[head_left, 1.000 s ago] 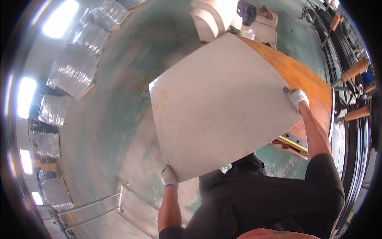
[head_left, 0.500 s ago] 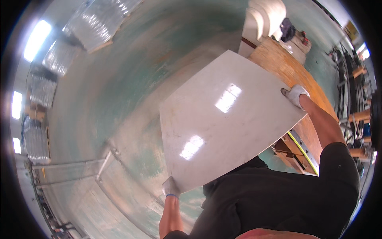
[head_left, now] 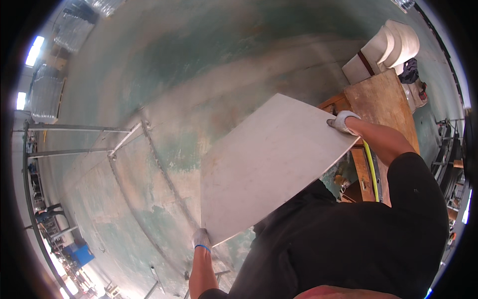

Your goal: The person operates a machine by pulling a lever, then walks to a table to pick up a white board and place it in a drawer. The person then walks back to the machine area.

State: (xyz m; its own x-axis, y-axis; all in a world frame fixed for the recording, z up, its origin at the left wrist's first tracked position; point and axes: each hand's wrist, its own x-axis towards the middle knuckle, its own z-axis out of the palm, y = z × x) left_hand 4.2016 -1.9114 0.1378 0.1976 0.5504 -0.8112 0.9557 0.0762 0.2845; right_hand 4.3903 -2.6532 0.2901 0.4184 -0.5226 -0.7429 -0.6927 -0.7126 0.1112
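Observation:
A large pale grey rectangular panel is held up in front of my body, tilted. My left hand, in a white glove with a blue band at the wrist, grips its near left corner. At the panel's right edge my right hand is closed around it, also in a white glove with dark fingertips. The fingers beneath the panel are hidden on both sides. Part of a wooden workbench lies just beyond my right hand.
A metal rack frame stands on the floor at left. Curved white pieces are stacked past the bench's far end. Under the bench top is an open wooden compartment. Wrapped pallets stand at far left.
My view has turned left, so the bench sits farther right and the metal rack shows more. The panel has turned with me, and its bright light reflections are gone. Both hands keep their grip.

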